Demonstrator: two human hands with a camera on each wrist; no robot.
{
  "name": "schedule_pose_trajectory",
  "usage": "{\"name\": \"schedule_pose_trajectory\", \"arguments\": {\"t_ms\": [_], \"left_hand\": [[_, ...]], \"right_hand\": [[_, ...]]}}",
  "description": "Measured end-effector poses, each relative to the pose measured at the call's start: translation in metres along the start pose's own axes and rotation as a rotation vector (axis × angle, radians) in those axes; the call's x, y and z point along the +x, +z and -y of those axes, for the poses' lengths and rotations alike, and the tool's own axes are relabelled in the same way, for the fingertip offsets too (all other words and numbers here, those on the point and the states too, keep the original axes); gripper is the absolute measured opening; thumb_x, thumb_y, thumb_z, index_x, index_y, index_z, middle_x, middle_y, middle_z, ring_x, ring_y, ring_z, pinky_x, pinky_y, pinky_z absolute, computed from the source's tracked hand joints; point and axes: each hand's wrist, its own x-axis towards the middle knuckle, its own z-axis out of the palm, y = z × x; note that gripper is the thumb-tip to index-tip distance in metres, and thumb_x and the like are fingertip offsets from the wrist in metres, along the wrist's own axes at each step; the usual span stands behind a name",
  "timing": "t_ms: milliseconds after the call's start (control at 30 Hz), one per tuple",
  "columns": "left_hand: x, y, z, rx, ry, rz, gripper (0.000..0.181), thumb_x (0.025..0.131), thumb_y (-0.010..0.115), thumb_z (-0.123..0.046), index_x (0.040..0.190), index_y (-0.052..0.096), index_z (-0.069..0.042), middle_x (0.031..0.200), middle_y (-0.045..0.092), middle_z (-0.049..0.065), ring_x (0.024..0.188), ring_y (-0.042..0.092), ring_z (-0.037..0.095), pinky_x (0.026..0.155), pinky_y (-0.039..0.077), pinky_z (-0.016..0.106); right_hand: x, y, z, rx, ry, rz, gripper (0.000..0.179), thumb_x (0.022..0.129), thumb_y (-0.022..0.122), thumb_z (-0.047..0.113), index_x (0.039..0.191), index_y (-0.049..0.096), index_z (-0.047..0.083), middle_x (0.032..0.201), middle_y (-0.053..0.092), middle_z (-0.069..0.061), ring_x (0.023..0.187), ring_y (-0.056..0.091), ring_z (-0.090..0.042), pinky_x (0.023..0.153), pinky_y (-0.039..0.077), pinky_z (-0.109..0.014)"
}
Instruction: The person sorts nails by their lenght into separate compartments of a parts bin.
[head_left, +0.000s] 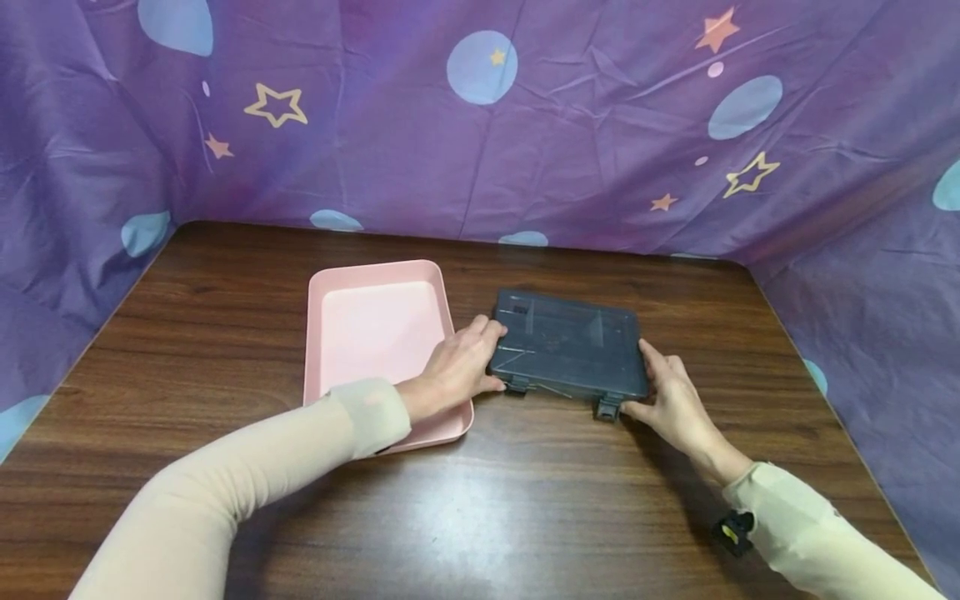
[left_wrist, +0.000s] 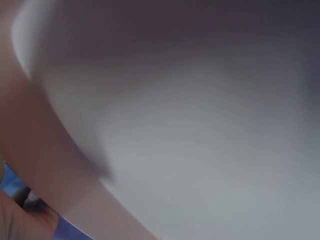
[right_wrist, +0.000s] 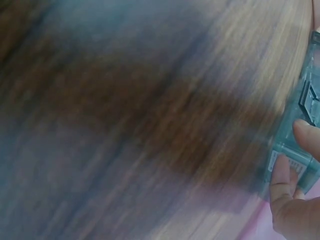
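A dark grey, flat plastic case (head_left: 567,343) with a see-through lid and two front latches is between both hands, its lid down. My left hand (head_left: 457,367) grips its left end, fingers at the side and thumb by the front corner. At the other end, my right hand (head_left: 673,407) holds the right side with the thumb near the right latch (head_left: 608,407). In the right wrist view, the right fingers (right_wrist: 282,182) lie over a white label on the case (right_wrist: 286,137). Only part of the left hand (left_wrist: 25,220) shows in the left wrist view.
A shallow pink tray (head_left: 382,329) sits left of the case, under the left forearm. Both stand on a dark wood table (head_left: 480,508). A purple curtain (head_left: 390,150) with stars and planets hangs behind and at both sides.
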Motion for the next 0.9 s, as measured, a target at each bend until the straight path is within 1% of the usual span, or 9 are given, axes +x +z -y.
{"name": "schedule_pose_trajectory", "arguments": {"t_ms": [200,367,567,667,767,900], "left_hand": [[0.003,0.0,-0.003,0.031,0.006,0.017,0.069,0.068,0.085,-0.026,0.122,0.047,-0.006,0.11,0.052,0.01,0.096,0.06,0.025,0.075,0.054,0.035],[0.003,0.002,-0.003,-0.015,-0.015,0.023,0.073,0.065,0.086,-0.029,0.123,0.047,-0.006,0.113,0.052,0.009,0.099,0.06,0.025,0.076,0.054,0.035],[0.001,0.005,0.002,-0.048,0.008,-0.024,0.079,0.061,0.086,-0.036,0.123,0.049,-0.005,0.113,0.054,0.009,0.101,0.06,0.026,0.079,0.054,0.036],[-0.001,0.005,0.004,-0.059,0.026,-0.037,0.082,0.062,0.085,-0.041,0.125,0.049,-0.004,0.112,0.056,0.011,0.101,0.06,0.026,0.08,0.053,0.036],[-0.003,0.005,0.006,-0.067,0.039,-0.053,0.082,0.063,0.084,-0.043,0.127,0.051,-0.004,0.11,0.057,0.011,0.098,0.06,0.026,0.076,0.054,0.036],[-0.004,0.004,0.007,-0.079,0.041,-0.072,0.081,0.064,0.083,-0.044,0.128,0.053,-0.005,0.108,0.058,0.01,0.09,0.062,0.027,0.068,0.055,0.036]], "right_hand": [[0.0,0.0,0.001,0.01,0.0,-0.009,0.091,0.058,0.083,-0.008,0.134,0.035,-0.016,0.095,0.049,-0.025,0.079,0.053,-0.029,0.06,0.042,-0.013],[-0.001,0.001,0.0,0.036,0.011,0.0,0.09,0.058,0.081,-0.009,0.135,0.034,-0.016,0.095,0.047,-0.025,0.079,0.054,-0.029,0.059,0.044,-0.011],[-0.002,0.001,-0.001,0.037,0.028,0.033,0.089,0.061,0.08,-0.008,0.136,0.033,-0.015,0.095,0.046,-0.023,0.079,0.053,-0.027,0.059,0.046,-0.015],[-0.003,0.0,-0.001,0.05,0.03,0.051,0.089,0.062,0.08,-0.008,0.137,0.031,-0.015,0.095,0.045,-0.022,0.078,0.051,-0.023,0.06,0.047,-0.015],[-0.003,-0.001,-0.001,0.081,0.036,0.075,0.092,0.063,0.08,-0.008,0.138,0.029,-0.015,0.096,0.043,-0.022,0.078,0.051,-0.019,0.061,0.048,-0.012],[-0.002,-0.004,-0.001,0.082,0.031,0.097,0.097,0.063,0.084,-0.001,0.14,0.026,-0.014,0.097,0.043,-0.021,0.077,0.05,-0.015,0.062,0.048,-0.01]]}}
